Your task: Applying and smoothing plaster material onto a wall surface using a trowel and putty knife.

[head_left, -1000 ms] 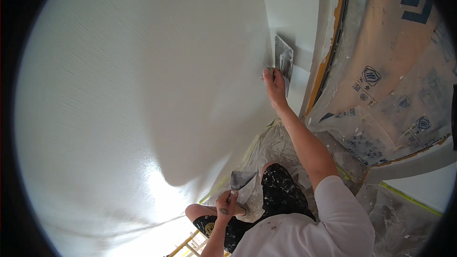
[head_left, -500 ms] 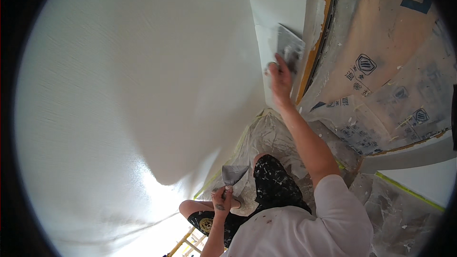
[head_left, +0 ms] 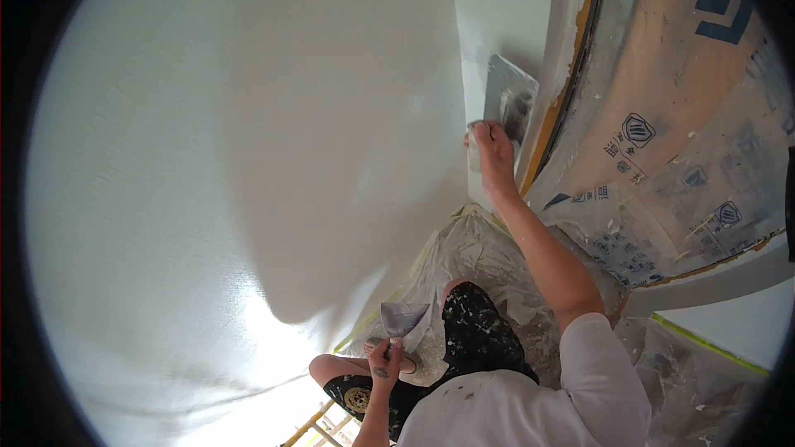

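Observation:
My right hand [head_left: 496,153] is closed round the handle of a plastering trowel [head_left: 507,87]. Its grey rectangular blade, smeared with white filler, lies against or very close to the narrow white wall strip [head_left: 503,8] beside the corner. Low down in front of my body, my left hand [head_left: 383,362] grips a putty knife [head_left: 404,319] by its handle, the wide blade pointing away from me. The large white wall [head_left: 281,132] fills the left side, and my shadow falls across it.
Printed plastic film [head_left: 662,141] covers the curved opening on the right, behind a brown-orange edge strip [head_left: 556,108]. Crumpled clear sheeting [head_left: 468,240] lies along the wall's foot, bordered by yellow-green tape. Yellow metal bars [head_left: 308,430] show at the bottom, by my knee.
The whole view has shifted a little. My right index finger, stretched over the trowel before, is now drawn back toward the handle. The left hand still holds the putty knife.

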Demonstrator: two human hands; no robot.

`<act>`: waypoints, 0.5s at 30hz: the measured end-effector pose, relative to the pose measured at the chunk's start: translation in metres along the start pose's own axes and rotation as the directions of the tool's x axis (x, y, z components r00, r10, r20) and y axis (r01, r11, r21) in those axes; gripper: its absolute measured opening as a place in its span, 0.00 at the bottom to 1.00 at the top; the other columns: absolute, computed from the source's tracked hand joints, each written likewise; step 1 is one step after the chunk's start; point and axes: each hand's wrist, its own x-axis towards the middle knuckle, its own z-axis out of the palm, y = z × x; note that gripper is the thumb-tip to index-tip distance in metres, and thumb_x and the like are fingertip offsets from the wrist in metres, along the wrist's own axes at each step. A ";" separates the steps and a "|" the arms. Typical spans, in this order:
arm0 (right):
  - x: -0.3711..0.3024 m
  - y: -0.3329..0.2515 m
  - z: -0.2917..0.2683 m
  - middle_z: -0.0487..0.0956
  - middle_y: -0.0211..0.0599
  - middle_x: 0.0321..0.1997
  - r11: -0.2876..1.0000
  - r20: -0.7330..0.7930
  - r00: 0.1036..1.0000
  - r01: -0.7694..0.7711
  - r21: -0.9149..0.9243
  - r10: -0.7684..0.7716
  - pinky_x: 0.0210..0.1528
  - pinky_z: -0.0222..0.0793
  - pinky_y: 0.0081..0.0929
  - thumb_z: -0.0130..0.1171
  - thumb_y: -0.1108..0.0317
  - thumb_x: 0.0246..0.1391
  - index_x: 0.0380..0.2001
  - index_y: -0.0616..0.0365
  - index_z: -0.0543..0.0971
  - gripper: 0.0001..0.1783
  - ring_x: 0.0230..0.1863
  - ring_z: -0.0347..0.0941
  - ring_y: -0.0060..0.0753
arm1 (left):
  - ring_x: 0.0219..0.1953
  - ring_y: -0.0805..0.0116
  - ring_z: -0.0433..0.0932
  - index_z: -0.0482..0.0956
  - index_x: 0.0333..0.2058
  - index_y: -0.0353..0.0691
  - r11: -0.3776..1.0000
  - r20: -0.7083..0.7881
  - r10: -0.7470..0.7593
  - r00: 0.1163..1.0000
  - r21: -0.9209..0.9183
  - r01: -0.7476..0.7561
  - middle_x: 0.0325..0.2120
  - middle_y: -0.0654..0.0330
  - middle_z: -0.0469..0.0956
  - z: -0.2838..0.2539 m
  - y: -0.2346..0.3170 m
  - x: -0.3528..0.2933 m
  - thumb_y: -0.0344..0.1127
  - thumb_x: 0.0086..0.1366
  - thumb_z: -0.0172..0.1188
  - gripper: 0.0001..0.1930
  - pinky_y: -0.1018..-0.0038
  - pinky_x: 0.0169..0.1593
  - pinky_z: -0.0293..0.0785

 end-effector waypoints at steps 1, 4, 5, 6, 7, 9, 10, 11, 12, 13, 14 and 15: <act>0.011 0.001 0.008 0.69 0.24 0.27 1.000 0.021 0.999 0.027 0.006 -0.027 0.38 0.63 0.19 0.53 0.56 0.61 0.33 0.58 0.72 0.15 0.31 0.63 0.16 | 0.19 0.80 0.68 0.72 0.25 0.34 1.000 -0.011 0.000 1.000 0.001 0.000 0.15 0.66 0.70 -0.001 -0.002 -0.003 0.35 0.65 0.57 0.12 0.80 0.23 0.64; 0.039 0.003 0.029 0.68 0.23 0.26 0.999 -0.008 0.999 0.037 -0.012 -0.037 0.36 0.63 0.19 0.54 0.56 0.61 0.31 0.58 0.72 0.15 0.29 0.63 0.16 | 0.19 0.80 0.69 0.75 0.27 0.34 1.000 -0.029 -0.028 0.999 -0.007 0.028 0.15 0.65 0.72 -0.006 -0.009 -0.006 0.36 0.64 0.58 0.11 0.80 0.24 0.65; 0.046 0.003 0.032 0.68 0.23 0.26 0.999 0.000 0.999 0.041 -0.018 -0.041 0.36 0.63 0.19 0.54 0.56 0.61 0.31 0.58 0.72 0.15 0.29 0.63 0.16 | 0.19 0.80 0.71 0.78 0.30 0.33 0.994 -0.027 -0.110 0.994 0.027 0.111 0.15 0.65 0.74 -0.006 -0.012 -0.007 0.37 0.64 0.58 0.12 0.80 0.24 0.66; 0.053 0.002 0.035 0.69 0.23 0.26 0.998 -0.004 0.998 0.055 -0.011 -0.055 0.35 0.63 0.19 0.54 0.56 0.60 0.31 0.58 0.72 0.15 0.29 0.63 0.16 | 0.19 0.80 0.71 0.78 0.30 0.33 0.998 -0.034 -0.053 0.998 -0.018 0.052 0.15 0.65 0.74 -0.006 -0.014 -0.008 0.37 0.64 0.58 0.12 0.80 0.24 0.66; 0.058 0.001 0.036 0.69 0.23 0.26 0.998 -0.009 0.998 0.066 -0.005 -0.066 0.35 0.63 0.19 0.55 0.56 0.60 0.31 0.58 0.72 0.15 0.28 0.63 0.16 | 0.19 0.80 0.71 0.78 0.31 0.32 0.998 -0.042 -0.058 0.997 -0.037 0.057 0.15 0.64 0.74 -0.007 -0.015 -0.010 0.38 0.64 0.58 0.12 0.80 0.24 0.66; 0.068 -0.001 0.039 0.69 0.23 0.26 1.000 0.015 1.000 0.026 -0.013 -0.026 0.35 0.63 0.19 0.55 0.56 0.60 0.32 0.59 0.73 0.15 0.29 0.63 0.16 | 0.19 0.80 0.71 0.78 0.31 0.32 0.996 -0.051 -0.060 0.997 -0.066 0.056 0.16 0.64 0.74 -0.005 -0.016 -0.012 0.38 0.64 0.58 0.12 0.80 0.24 0.66; 0.072 -0.001 0.042 0.69 0.23 0.27 0.999 0.014 0.999 -0.037 -0.024 0.037 0.34 0.63 0.19 0.55 0.56 0.60 0.32 0.59 0.73 0.15 0.29 0.63 0.16 | 0.19 0.80 0.71 0.78 0.32 0.32 0.995 -0.052 -0.093 0.994 -0.050 0.090 0.16 0.64 0.75 -0.004 -0.015 -0.013 0.38 0.64 0.58 0.13 0.80 0.25 0.67; 0.075 -0.001 0.045 0.69 0.23 0.27 0.999 0.033 0.999 -0.021 -0.027 0.022 0.34 0.63 0.19 0.55 0.56 0.60 0.32 0.59 0.73 0.15 0.29 0.63 0.16 | 0.20 0.80 0.71 0.78 0.32 0.31 0.983 -0.055 -0.181 0.982 0.010 0.181 0.16 0.64 0.75 -0.003 -0.014 -0.014 0.39 0.64 0.58 0.13 0.80 0.25 0.67; 0.077 -0.001 0.049 0.70 0.23 0.27 1.000 -0.002 1.000 0.003 -0.006 -0.003 0.34 0.63 0.18 0.55 0.57 0.60 0.36 0.61 0.74 0.16 0.29 0.64 0.16 | 0.20 0.80 0.71 0.78 0.32 0.31 0.990 -0.053 -0.134 0.990 -0.039 0.132 0.16 0.64 0.75 -0.002 -0.013 -0.014 0.39 0.64 0.58 0.13 0.80 0.25 0.67; 0.077 -0.002 0.052 0.70 0.24 0.27 1.000 -0.075 0.997 -0.006 0.011 0.007 0.34 0.63 0.18 0.56 0.58 0.59 0.41 0.63 0.75 0.17 0.29 0.64 0.15 | 0.20 0.80 0.71 0.78 0.32 0.31 0.994 -0.063 -0.108 0.992 -0.015 0.108 0.16 0.65 0.75 0.000 -0.011 -0.014 0.39 0.64 0.58 0.13 0.80 0.25 0.67; 0.075 -0.004 0.051 0.70 0.24 0.27 1.000 -0.037 0.999 0.016 0.010 -0.016 0.34 0.63 0.18 0.56 0.58 0.59 0.41 0.63 0.75 0.17 0.29 0.64 0.15 | 0.20 0.80 0.71 0.78 0.32 0.31 0.996 -0.071 -0.084 0.994 0.008 0.085 0.16 0.65 0.74 0.001 -0.009 -0.015 0.39 0.64 0.58 0.13 0.80 0.25 0.67; 0.071 -0.006 0.050 0.71 0.24 0.28 0.996 -0.067 0.996 0.068 0.059 -0.064 0.34 0.64 0.18 0.56 0.59 0.59 0.46 0.65 0.73 0.20 0.30 0.65 0.16 | 0.20 0.80 0.70 0.77 0.32 0.31 0.999 -0.055 -0.049 0.997 0.005 0.049 0.16 0.66 0.74 0.002 -0.008 -0.013 0.39 0.64 0.58 0.14 0.79 0.25 0.66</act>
